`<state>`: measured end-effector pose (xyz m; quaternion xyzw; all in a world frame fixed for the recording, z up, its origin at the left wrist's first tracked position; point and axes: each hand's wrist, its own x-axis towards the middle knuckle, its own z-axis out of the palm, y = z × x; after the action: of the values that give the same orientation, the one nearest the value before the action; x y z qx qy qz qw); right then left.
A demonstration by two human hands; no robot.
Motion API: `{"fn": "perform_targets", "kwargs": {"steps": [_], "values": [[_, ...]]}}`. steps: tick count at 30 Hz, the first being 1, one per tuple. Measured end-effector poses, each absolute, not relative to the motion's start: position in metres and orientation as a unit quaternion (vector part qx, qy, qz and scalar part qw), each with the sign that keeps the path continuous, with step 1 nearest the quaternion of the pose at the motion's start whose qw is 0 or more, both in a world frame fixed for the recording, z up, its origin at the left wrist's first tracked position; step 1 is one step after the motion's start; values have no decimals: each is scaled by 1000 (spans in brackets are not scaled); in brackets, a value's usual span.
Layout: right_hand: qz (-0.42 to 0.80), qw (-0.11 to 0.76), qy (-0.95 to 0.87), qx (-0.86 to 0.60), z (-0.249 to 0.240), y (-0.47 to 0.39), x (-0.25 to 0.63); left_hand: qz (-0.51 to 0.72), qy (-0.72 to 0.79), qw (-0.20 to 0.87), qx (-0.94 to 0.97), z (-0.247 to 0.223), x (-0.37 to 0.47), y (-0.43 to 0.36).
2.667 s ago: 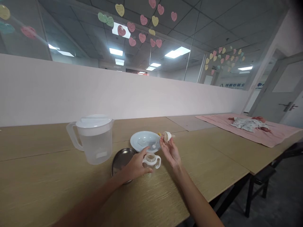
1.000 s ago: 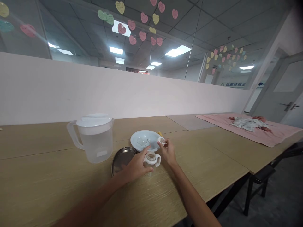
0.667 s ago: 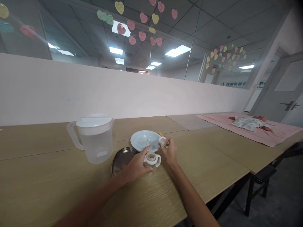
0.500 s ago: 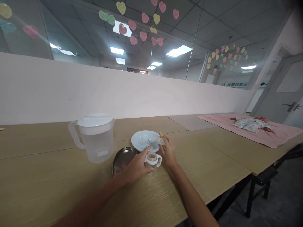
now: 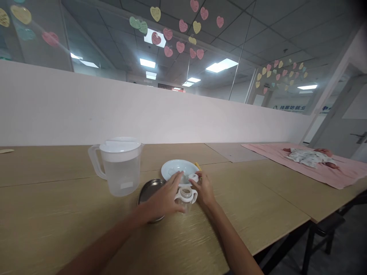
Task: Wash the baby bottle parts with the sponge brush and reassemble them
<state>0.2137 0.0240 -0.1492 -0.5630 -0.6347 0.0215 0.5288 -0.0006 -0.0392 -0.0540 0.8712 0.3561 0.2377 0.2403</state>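
A small clear baby bottle (image 5: 187, 205) with a white collar and handles stands upright on the table, its mouth uncovered. My left hand (image 5: 162, 200) is at its left side, thumb and fingers spread apart around the left handle; whether they touch it I cannot tell. Just behind the bottle, my right hand (image 5: 205, 189) pinches a white ring-shaped bottle cap (image 5: 193, 177) over the right rim of a white bowl (image 5: 166, 168). Clear pieces lie in the bowl, partly hidden by my fingers. Under my left forearm, an oval metal tray (image 5: 146, 189) shows in part.
A lidded translucent pitcher (image 5: 122, 172) stands left of the tray. Beyond my right hand lies a thin yellow stick (image 5: 197, 166). At the far right, a baby doll (image 5: 306, 157) rests on a pink cloth (image 5: 269, 154). A low white wall (image 5: 157, 114) runs behind the table.
My left hand has spread its fingers and moved slightly up from the bottle. The cap in my right hand has turned and come lower, nearer the bottle. The view has shifted slightly left.
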Motion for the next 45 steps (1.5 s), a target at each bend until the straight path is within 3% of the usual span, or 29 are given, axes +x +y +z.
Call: {"fn": "perform_targets", "kwargs": {"steps": [7,9,16,20,26,37,45], "values": [[-43,424,-700,-572,-142,16,208,329,559,-118,752,36,-82,-36],[-52,423,-710,-560,-142,17,209,343,614,-165,691,44,-108,-31],[-82,456,-699,-544,-150,21,210,346,696,-77,624,37,-142,-9],[-87,462,-699,-538,-151,20,208,331,722,-95,601,42,-146,-16],[-85,463,-706,-530,-151,19,209,257,754,43,604,42,-172,-15],[-66,464,-707,-529,-147,15,207,452,569,173,665,25,-160,4],[-60,454,-714,-530,-144,13,206,494,582,124,634,26,-135,1]]}}
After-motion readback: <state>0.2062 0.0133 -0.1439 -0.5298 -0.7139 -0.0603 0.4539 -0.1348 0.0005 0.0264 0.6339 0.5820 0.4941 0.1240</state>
